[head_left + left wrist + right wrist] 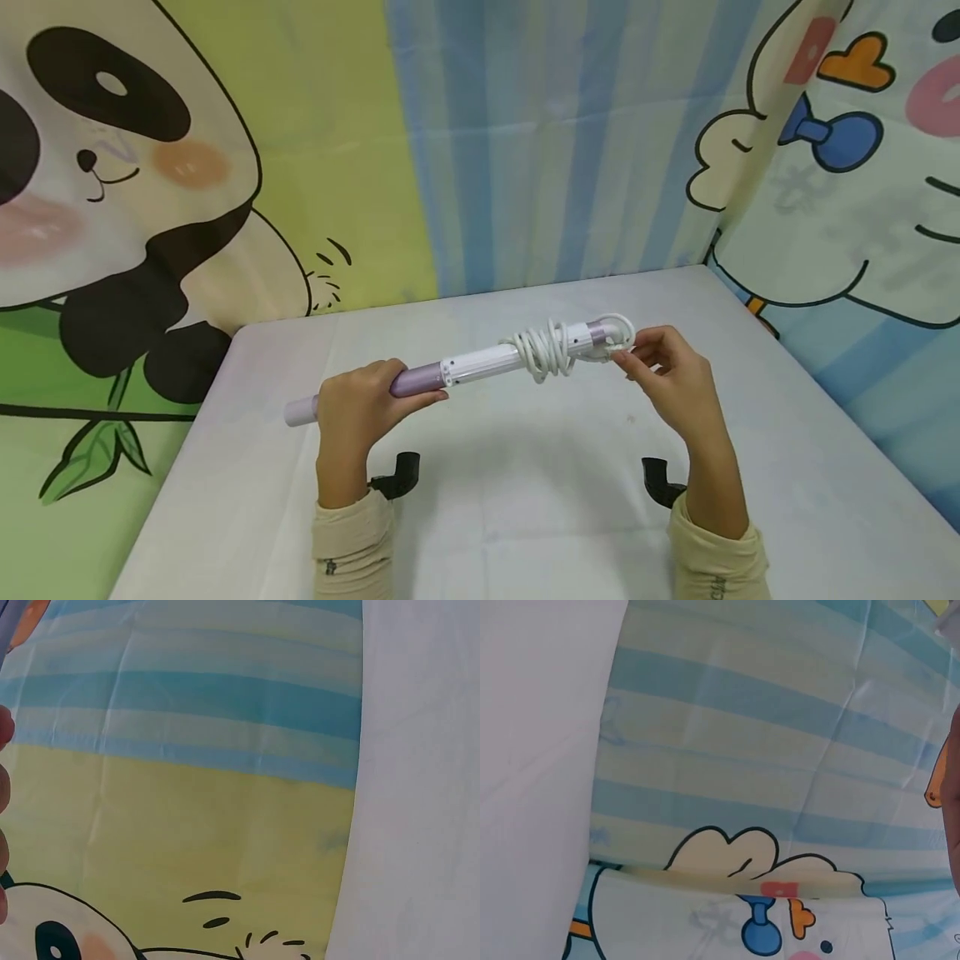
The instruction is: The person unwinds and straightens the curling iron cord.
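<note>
A slim purple and white hair iron (pixel 480 364) is held slightly tilted above the table, its right end higher. My left hand (pixel 363 404) grips the purple part near the left end, thumb stretched along the underside. A white power cord (pixel 546 352) is wound in several turns round the white section and loops past the right end. There my right hand (pixel 678 383) pinches the cord between thumb and fingers. In the left wrist view only fingertips (pixel 4 787) show at the left edge; the right wrist view catches a strip of hand (pixel 952 802).
A white-covered table (pixel 525 533) lies under both hands. Cartoon-printed cloth walls rise behind and beside it, with a panda (pixel 112 167) on the left and a white character (pixel 847 217) on the right. Black curved wrist mounts (pixel 405 473) stick out inward from both wrists.
</note>
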Available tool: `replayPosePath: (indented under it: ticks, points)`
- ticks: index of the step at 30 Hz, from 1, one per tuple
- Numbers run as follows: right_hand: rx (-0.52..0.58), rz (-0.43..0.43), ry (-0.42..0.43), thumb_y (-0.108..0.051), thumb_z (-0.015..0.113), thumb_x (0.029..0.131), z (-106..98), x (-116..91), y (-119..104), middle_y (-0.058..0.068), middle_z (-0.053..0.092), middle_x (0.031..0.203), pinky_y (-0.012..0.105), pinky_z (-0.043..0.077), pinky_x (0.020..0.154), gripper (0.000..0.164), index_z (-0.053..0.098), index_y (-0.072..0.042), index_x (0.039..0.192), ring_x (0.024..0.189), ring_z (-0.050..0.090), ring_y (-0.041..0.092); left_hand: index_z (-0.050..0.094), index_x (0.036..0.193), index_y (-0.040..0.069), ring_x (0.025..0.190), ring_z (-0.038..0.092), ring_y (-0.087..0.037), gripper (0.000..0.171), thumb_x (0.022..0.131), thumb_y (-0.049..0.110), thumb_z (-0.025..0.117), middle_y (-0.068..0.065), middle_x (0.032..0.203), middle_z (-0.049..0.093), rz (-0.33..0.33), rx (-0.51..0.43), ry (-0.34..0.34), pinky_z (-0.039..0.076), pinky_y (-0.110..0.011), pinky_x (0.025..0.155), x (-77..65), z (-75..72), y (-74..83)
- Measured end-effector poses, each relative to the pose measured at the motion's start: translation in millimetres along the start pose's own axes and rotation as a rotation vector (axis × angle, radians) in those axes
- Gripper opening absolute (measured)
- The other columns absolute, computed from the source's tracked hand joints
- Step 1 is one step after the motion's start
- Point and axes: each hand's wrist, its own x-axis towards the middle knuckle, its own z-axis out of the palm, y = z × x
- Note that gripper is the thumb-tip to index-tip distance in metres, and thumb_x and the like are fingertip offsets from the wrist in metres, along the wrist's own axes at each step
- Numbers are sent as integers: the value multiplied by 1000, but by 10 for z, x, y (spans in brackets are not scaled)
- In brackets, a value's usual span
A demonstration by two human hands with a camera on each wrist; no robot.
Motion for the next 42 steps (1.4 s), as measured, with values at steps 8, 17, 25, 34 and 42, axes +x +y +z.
replayPosePath:
  ticks: [8,17,25,34,42]
  points:
    - [-10,-97,73,-11,72,78,150,-12,-85,7,62,84,9,39,60,26,55,-2,96,75,53,0,55,60,11,37,32,-9,76,74,81,27,2,47,48,-10,-1,11,22,-22,38,-29,-56,-18]
    - [-46,-211,232,-2,73,74,341,13,-108,15,65,88,4,36,58,29,55,3,96,74,62,23,53,59,11,37,32,-9,78,75,81,22,2,46,47,-60,-19,-9,22,-23,37,-49,-8,-30]
    - [51,-231,306,3,70,74,405,46,-94,17,64,85,5,39,61,27,54,8,95,77,53,-10,57,64,12,39,35,-8,76,73,81,26,3,49,50,-82,-77,-71,25,-23,38,-54,76,-55]
    - [134,-222,353,3,69,76,419,49,-111,19,63,85,5,41,65,25,55,10,95,75,51,-16,56,62,12,39,34,-9,77,70,83,26,3,49,49,-99,-99,-96,25,-23,39,-51,106,-63]
    - [219,-215,435,7,66,77,452,46,-132,24,59,85,6,44,71,26,49,15,95,81,56,-16,52,61,13,40,32,-8,75,70,83,26,4,48,45,-116,-113,-107,23,-23,39,-40,101,-32]
